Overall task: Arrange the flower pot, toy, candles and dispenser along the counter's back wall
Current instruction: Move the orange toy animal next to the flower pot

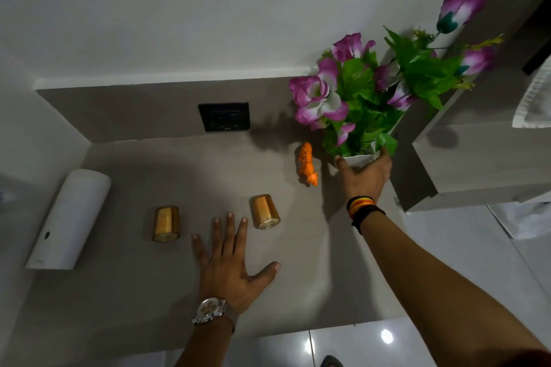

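A white flower pot [359, 159] with purple flowers and green leaves stands at the counter's right end, against a grey side panel. My right hand [365, 177] is wrapped around the pot's front. An orange toy tiger [307, 163] lies just left of the pot. Two gold candles stand mid-counter, one on the left [166, 223] and one on the right [264, 211]. My left hand [229, 259] rests flat and open on the counter between them. A white dispenser [67, 220] lies at the far left.
The grey counter [149, 292] ends at a low back wall with a black socket plate [224, 116]. A grey cabinet block [477, 157] rises on the right, with a white towel [536, 101] beyond. Glossy floor tiles [357, 345] show below the front edge.
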Demonstrator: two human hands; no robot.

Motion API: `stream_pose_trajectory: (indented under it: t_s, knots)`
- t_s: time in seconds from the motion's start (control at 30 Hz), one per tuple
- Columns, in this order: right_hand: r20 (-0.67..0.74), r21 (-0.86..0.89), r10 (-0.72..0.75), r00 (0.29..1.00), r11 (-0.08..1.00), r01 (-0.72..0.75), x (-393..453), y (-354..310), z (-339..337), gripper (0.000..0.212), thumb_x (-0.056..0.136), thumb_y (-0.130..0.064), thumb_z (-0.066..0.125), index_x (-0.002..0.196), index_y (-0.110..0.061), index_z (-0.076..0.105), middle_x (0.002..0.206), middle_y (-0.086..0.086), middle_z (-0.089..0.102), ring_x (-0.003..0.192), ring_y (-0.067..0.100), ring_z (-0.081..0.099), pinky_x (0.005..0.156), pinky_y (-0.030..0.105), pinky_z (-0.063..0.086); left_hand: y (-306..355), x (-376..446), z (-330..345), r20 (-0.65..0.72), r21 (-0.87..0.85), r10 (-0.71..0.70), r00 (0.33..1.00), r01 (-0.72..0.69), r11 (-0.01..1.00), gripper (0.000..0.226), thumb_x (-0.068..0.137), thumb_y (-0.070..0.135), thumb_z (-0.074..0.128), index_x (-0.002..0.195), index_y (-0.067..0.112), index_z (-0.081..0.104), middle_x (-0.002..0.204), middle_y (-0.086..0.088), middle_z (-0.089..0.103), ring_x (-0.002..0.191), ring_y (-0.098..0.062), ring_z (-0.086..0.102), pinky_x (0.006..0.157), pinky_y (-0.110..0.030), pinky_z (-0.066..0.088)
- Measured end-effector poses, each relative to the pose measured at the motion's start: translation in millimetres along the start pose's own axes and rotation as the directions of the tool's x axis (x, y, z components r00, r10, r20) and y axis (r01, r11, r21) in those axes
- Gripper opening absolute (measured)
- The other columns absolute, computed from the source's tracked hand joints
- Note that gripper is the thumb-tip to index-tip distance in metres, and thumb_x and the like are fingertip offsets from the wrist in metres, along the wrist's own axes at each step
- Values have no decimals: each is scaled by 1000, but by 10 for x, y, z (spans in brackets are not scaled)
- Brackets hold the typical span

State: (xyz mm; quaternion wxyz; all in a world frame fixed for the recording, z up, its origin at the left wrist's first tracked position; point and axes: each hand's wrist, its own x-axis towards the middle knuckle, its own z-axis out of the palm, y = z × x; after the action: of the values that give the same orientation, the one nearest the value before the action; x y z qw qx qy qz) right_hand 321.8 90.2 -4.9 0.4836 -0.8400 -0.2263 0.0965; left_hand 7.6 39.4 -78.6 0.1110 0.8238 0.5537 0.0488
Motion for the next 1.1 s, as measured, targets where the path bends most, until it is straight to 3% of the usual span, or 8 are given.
stream_pose_trajectory:
  t_s: [0.07, 0.2, 0.33, 0.63, 0.73, 0.9, 1.0, 1.1]
  knots:
    - [36, -5, -14, 999, 1000, 15, 88, -25, 49, 106, 71, -43, 86, 152, -7, 29, 152, 14, 40, 143, 31, 35, 116, 42, 32, 4, 6, 11, -9, -10, 1, 1000, -1, 1000, 114, 78, 99, 30, 167, 31, 12, 177, -2, 0, 163, -30, -3, 124, -74, 1]
    - [15, 5, -57, 998, 998, 57, 101, -44, 82, 82, 71, -40, 86, 137, -11, 48, 132, 10, 58, 124, 30, 54, 101, 37, 44, -8, -2, 31, -19, -14, -1, 1000, 1, 1000, 114, 78, 99, 33, 167, 31, 11, 177, -2, 3, 163, -30, -2, 124, -73, 1]
    - [-27, -11, -71, 997, 997, 71, 117, 3, 60, 77, 70, -48, 84, 131, -15, 50, 127, 8, 60, 119, 29, 57, 96, 39, 47, -2, 3, 20, -9, -10, 0, 1000, 0, 1000, 114, 78, 99, 32, 167, 32, 8, 177, -2, -1, 163, -29, -6, 124, -72, -2]
    - [-1, 108, 20, 1000, 994, -20, -46, 37, -60, 109, 66, -72, 77, 149, -18, 32, 146, 5, 47, 133, 23, 48, 109, 43, 43, -4, 8, 18, -1, -5, -1, 1000, 1, 1000, 114, 78, 100, 30, 167, 31, 11, 177, -3, 3, 163, -31, -2, 124, -73, -1]
    - [-57, 159, 18, 998, 987, -8, -462, 22, -42, 89, 77, -69, 69, 143, -18, 40, 136, 3, 48, 122, 20, 52, 96, 44, 52, 16, 12, -10, -4, 3, -2, 1000, 2, 1000, 115, 77, 100, 29, 167, 30, 13, 177, -3, 3, 163, -31, -1, 124, -73, -1]
    - [278, 31, -97, 956, 995, 92, -759, -80, 184, 70, 81, -60, 71, 136, -20, 54, 123, -6, 60, 105, 12, 59, 89, 32, 51, 13, 1, -27, 1, -2, -1, 1000, 1, 1000, 115, 77, 100, 26, 167, 30, 11, 177, -2, -1, 163, -30, -4, 124, -73, -4]
    - [255, 4, -119, 960, 992, 122, -640, -164, 301, 38, 85, -43, 72, 116, -20, 68, 102, -3, 71, 92, 17, 67, 84, 32, 55, 7, 1, -11, -5, -7, 2, 1000, -2, 1000, 114, 78, 100, 27, 167, 30, 12, 177, -2, 0, 163, -30, -4, 123, -74, -3]
    - [226, -7, -111, 968, 993, 115, -525, -185, 380, 23, 86, -44, 71, 98, -24, 70, 88, -6, 70, 81, 14, 65, 81, 37, 58, 4, 5, -7, 12, -3, 4, 1000, -4, 1000, 115, 77, 100, 25, 167, 31, 7, 177, -2, -6, 162, -29, -10, 124, -73, -6]
